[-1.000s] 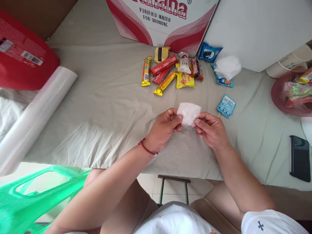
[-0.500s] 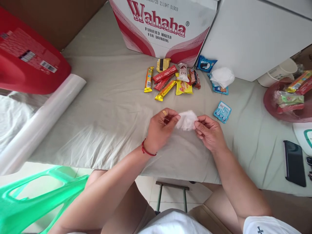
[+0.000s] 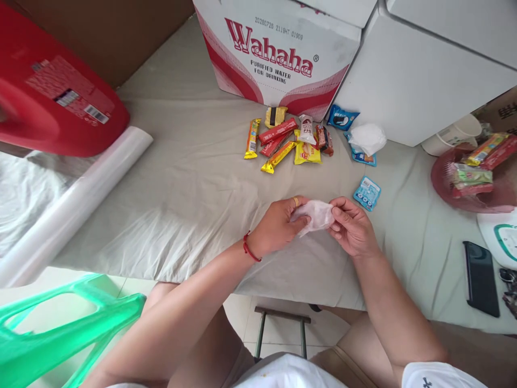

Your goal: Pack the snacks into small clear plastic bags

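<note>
Between my two hands is a small, soft white crumpled piece, thin and slightly see-through; I cannot tell whether it is cloth or plastic. My left hand grips its left side, thumb in front and fingers behind. On its right edge my right hand pinches with thumb and fingertips. Just beyond the right hand lies a flat light-blue packet. Farther back, a white crumpled bundle rests on another blue packet. Several wrapped snacks lie in a group ahead of my hands.
A Wahaha carton stands behind the snacks. To the left are a red jug and a long plastic roll. On the right sit a pink bowl of snacks and a black phone. A green plastic stool is below.
My left hand has slid farther over the white piece, its thumb now lying across the front. The piece looks more spread out. The camera view has shifted slightly.
</note>
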The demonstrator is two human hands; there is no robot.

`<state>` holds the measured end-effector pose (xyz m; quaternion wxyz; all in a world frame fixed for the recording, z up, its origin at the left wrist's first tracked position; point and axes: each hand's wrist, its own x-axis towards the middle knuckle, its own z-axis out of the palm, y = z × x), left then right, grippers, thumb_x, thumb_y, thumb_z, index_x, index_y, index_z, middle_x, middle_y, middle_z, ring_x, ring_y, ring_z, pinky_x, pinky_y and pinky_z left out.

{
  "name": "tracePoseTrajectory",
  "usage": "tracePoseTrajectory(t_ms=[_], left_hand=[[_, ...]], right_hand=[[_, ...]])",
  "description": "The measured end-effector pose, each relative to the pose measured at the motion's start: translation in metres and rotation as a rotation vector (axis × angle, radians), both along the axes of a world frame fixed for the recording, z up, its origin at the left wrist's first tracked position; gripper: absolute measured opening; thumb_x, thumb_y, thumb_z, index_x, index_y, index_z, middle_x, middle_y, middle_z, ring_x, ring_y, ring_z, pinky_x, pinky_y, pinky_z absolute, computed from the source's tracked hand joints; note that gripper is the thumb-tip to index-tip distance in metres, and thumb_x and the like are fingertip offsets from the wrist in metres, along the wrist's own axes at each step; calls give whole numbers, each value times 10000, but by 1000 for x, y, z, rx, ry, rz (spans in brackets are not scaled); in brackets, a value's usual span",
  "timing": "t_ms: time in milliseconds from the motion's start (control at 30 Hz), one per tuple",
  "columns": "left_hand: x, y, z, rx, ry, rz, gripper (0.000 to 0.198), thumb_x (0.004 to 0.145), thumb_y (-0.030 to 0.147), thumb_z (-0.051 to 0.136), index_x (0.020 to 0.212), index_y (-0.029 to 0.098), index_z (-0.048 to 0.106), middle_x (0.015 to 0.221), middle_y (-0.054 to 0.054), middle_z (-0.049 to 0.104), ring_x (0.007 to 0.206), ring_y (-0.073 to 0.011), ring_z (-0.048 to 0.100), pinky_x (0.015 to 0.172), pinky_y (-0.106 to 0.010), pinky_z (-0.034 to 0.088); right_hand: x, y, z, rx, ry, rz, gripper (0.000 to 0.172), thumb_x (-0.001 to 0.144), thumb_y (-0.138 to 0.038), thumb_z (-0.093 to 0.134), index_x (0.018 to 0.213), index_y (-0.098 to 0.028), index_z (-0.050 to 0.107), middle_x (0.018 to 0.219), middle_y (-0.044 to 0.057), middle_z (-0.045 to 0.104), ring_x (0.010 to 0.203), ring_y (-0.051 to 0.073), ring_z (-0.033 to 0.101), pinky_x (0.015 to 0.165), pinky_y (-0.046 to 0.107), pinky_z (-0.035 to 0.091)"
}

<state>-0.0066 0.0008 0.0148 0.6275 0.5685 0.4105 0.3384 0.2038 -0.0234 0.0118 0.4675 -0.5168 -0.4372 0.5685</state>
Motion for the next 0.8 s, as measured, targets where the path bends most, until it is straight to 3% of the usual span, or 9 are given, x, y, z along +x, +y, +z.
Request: tracePoseTrajectory(t_ms=[67,133,200,267,400,533,667,733,800], left_hand=[[-1,1,-2,10,129,10,160,899,290,609,996,192,692,855,-14,702,742,-153,604,725,-291,486],[-4,5,-2,16,203,103,149,902,298,577,950,191,668,794,7,655,690,-140,549,672,-275,441],[-6,7,-1,29,223,152,130,901,316,577,898,199,633,749,24,606,660,-131,501,635,-267,400],[-7,8,1,41,222,137,172,917,351,570,822,209,585,691,32,555,630,-128,460,611,-270,366],[-8,5,2,39,163,42,360,964,462,521,698,222,483,619,26,472,595,-132,406,577,-286,316],[-10,6,0,25,162,78,375,932,454,549,654,222,452,611,33,404,588,-126,360,559,-283,265],[-9,9,-5,-25,142,160,345,918,444,549,671,224,454,614,41,389,576,-117,334,546,-275,236],[-8,10,-9,-45,114,171,337,917,460,561,693,223,480,619,40,414,577,-119,357,543,-269,249],[-7,11,-12,-52,85,211,331,912,470,584,709,221,503,628,38,438,584,-122,386,545,-265,275]], right_hand=[[17,5,-2,254,-391,-157,352,909,-589,710,969,-243,716,818,24,641,687,165,579,590,303,508],[42,14,-8,482,-857,-384,443,928,-617,671,1139,-231,724,1130,122,702,1073,268,638,907,442,550],[67,23,-17,492,-1187,-488,685,891,-688,668,1359,-188,653,1413,225,609,1356,362,511,1128,576,412],[82,28,-27,358,-1338,-417,767,894,-703,638,1418,-143,625,1505,283,537,1411,405,465,1167,622,351],[80,25,-27,213,-1410,-207,487,989,-473,517,1276,-144,734,1329,233,694,1197,359,636,1073,560,466],[61,28,7,272,-1268,-360,459,1004,-465,497,1209,-137,745,985,155,776,873,293,716,865,462,558],[39,76,45,635,-1142,-540,462,1062,-470,446,1318,-145,650,1178,169,733,1098,282,695,1004,484,536],[26,108,57,687,-1134,-414,408,1049,-438,504,1323,-166,636,1319,179,675,1267,284,613,1131,518,460],[12,129,60,612,-1071,-278,500,944,-465,702,1347,-182,616,1453,194,584,1355,300,533,1164,528,437]])
